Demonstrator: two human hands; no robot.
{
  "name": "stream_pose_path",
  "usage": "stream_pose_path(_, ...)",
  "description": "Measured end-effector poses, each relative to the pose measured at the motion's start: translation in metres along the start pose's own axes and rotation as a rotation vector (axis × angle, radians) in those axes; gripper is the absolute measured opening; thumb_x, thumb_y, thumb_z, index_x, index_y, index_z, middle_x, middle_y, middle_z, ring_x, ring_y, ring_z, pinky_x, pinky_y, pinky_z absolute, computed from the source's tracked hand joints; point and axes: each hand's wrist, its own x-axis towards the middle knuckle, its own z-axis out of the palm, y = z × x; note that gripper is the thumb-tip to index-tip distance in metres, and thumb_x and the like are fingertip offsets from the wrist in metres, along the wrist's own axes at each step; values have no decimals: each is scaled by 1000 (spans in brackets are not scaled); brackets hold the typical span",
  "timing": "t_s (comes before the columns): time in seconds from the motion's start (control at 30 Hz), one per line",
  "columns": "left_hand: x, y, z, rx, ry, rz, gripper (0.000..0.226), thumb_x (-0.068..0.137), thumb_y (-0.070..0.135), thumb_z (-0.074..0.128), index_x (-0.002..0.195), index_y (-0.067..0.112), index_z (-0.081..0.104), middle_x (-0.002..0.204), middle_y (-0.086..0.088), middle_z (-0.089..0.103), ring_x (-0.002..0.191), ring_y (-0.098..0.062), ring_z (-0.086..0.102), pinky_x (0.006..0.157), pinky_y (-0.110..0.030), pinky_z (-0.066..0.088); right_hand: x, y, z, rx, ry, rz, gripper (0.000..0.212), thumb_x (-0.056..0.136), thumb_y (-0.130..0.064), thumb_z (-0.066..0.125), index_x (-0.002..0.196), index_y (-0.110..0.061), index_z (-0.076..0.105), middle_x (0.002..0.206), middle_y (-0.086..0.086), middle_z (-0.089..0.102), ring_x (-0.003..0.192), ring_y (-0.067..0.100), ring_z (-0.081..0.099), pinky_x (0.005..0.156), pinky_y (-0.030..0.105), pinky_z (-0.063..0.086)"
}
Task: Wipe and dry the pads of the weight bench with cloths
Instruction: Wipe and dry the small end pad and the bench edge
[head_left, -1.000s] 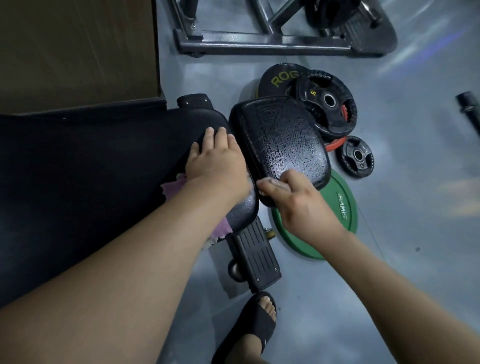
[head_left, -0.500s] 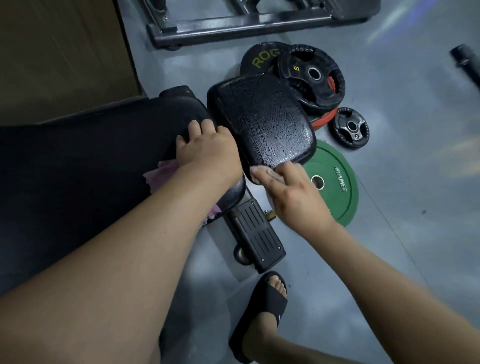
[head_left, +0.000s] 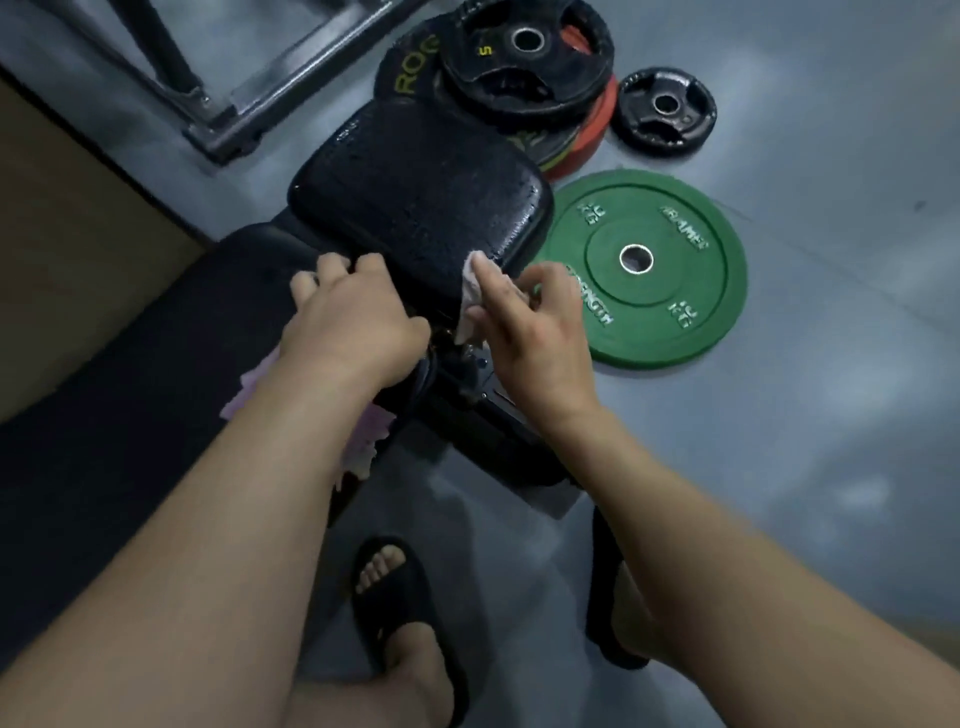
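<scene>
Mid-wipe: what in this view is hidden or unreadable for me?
Head view only:
1. pink cloth: mostly under the left forearm.
2. Fingertips of the left hand curl past the end of the long pad; what they grip is unclear.
3. long pad: left part dark, cut by the frame edge.
4. seat pad corner: covered by the white cloth that the right hand pinches.
</scene>
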Motion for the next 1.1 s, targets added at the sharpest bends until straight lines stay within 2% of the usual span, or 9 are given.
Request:
stream_pose_path(0.13,-1,6,3,25,11,6,73,96,43,60,158,21,27,160,-9,23,147,-34,17,112,-51,35,1,-8,8,68,146,159,39,99,-21,62,138,-13,63,100,15,52,86,29,49,72,37,48)
stream_pose_path(0.27,-2,7,8,44,17,-4,77,95,43,61,160,23,24,161,-8,22,147,-33,17,114,-49,34,-9,-30,20,233,149,316,46,101,-14,54,146,-6,52,100,11,50,81,22,52,72,36,52)
stream_pose_path(0.4,-3,6,6,13,3,-1,80,97,44,61,162,33,16,163,-5,19,148,-32,15,113,-51,34,30,-11,13,388,212,606,44,103,-15,52,146,-15,54,94,1,42,73,3,37,78,5,35)
stream_pose_path(0.5,-3,5,8,-13,-14,44,76,98,47,60,159,49,15,163,1,19,146,-31,15,111,-49,35,52,0,11,434,242,805,43,103,-14,51,145,-19,56,95,2,46,75,0,44,79,4,36)
stream_pose_path(0.6,-2,7,8,-7,-10,47,70,98,52,58,157,55,19,162,3,22,144,-32,17,110,-46,35,19,-34,13,486,232,752,45,102,-14,54,147,-18,54,94,0,46,80,-10,48,80,-4,30)
stream_pose_path(0.77,-2,12,10,31,-31,27,71,99,55,55,157,56,14,160,4,28,142,-34,18,117,-53,31,24,-20,13,461,143,786,46,101,-10,52,147,-14,53,97,6,45,74,2,41,76,-1,30)
stream_pose_path(0.9,-2,9,11,48,-38,47,73,100,51,56,158,55,11,159,3,31,142,-34,18,115,-42,29,52,7,10,459,161,858,45,103,-12,49,147,-17,53,98,7,47,77,-5,42,75,-5,28)
stream_pose_path(1.0,-1,10,9,48,-23,50,71,100,50,56,158,54,15,160,-1,31,141,-37,20,115,-35,26,20,-27,14,515,146,871,50,100,-13,50,149,-24,51,97,8,50,79,-12,46,78,-6,27)
stream_pose_path(1.1,1,11,10,41,-23,48,71,100,50,56,158,53,16,160,-2,32,140,-38,21,114,-35,26,-5,-48,14,549,97,894,47,101,-18,50,147,-25,53,94,3,48,76,-7,46,79,-5,28)
